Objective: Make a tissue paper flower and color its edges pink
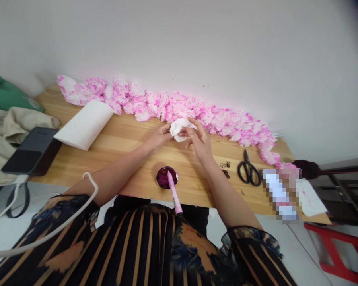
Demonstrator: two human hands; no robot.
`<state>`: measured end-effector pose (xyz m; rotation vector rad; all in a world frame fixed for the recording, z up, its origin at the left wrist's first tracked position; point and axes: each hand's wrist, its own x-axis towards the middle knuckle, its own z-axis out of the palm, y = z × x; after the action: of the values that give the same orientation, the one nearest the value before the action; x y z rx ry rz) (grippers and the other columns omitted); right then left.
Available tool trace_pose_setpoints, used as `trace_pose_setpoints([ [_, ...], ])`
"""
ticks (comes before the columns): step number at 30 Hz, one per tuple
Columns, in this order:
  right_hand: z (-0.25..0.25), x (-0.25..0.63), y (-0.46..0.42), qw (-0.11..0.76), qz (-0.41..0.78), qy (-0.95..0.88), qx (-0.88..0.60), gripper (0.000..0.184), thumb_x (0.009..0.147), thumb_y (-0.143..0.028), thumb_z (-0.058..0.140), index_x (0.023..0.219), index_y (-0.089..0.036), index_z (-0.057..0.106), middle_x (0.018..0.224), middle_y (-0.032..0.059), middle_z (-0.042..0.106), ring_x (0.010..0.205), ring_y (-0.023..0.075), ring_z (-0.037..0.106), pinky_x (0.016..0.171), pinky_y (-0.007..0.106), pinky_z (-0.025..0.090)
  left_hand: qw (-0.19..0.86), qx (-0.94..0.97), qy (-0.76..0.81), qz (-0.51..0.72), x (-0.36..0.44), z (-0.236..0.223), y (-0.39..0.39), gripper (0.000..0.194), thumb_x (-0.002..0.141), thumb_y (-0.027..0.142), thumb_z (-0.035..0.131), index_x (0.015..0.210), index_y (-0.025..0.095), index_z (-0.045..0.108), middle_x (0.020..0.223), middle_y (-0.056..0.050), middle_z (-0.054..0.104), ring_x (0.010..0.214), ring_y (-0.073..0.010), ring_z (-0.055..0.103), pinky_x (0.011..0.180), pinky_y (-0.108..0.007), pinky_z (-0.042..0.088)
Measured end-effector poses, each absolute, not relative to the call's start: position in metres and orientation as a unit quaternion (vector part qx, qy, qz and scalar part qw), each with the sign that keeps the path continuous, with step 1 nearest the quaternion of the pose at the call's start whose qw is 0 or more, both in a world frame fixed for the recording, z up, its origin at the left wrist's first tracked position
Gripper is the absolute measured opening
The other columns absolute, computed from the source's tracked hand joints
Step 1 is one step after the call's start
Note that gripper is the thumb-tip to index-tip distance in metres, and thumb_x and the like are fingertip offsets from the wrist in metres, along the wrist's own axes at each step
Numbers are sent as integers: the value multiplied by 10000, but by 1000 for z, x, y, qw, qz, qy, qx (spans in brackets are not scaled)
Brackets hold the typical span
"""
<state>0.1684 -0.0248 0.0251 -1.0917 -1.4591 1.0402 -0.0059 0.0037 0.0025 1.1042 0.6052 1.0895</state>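
Wooden table (116, 139) beneath both hands (201, 147), grey wall (179, 39) behind

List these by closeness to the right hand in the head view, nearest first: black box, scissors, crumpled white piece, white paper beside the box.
1. Crumpled white piece: touching the right hand.
2. Scissors: to the hand's right.
3. White paper: to its left.
4. Black box: farther left.
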Motion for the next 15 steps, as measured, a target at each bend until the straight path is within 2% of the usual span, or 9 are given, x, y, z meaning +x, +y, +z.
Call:
trace_pose_setpoints([
  [2, 27, 167, -29, 485, 407, -630, -449, 546, 940, -569, 577, 1415, -306, 525, 1192, 99, 727, 974, 240, 727, 496, 258, 508, 728, 437, 241, 471, -5, 6, 1, 534, 650, 280, 875, 1136, 184, 676, 1089, -73, 738, 1014, -215, 694, 856, -311, 514],
  [4, 30, 166, -32, 479, 378, -655, -445, 512, 950, -531, 575, 1410, -311, 542, 1205, 93, 728, 986, 241, 719, 566, 291, 552, 752, 398, 231, 472, -4, 7, 0, 554, 649, 238, 879, 1158, 196, 665, 1129, -76, 732, 1053, -218, 695, 861, -309, 524],
  [10, 38, 172, -29, 507, 231, -672, -488, 488, 909, -414, 629, 1382, -303, 582, 1295, 87, 690, 1113, 248, 641, 779, 376, 598, 727, 382, 271, 503, -4, 2, 7, 541, 657, 218, 872, 1159, 170, 676, 1184, -102, 739, 1097, -229, 686, 917, -323, 527],
  [15, 24, 181, -12, 494, 286, -647, -505, 668, 813, -492, 720, 1423, -278, 550, 1296, 100, 690, 1153, 264, 640, 855, 409, 595, 721, 423, 267, 479, -3, -4, 9, 527, 653, 312, 901, 1106, 135, 698, 1066, -108, 767, 1063, -245, 705, 968, -360, 517],
])
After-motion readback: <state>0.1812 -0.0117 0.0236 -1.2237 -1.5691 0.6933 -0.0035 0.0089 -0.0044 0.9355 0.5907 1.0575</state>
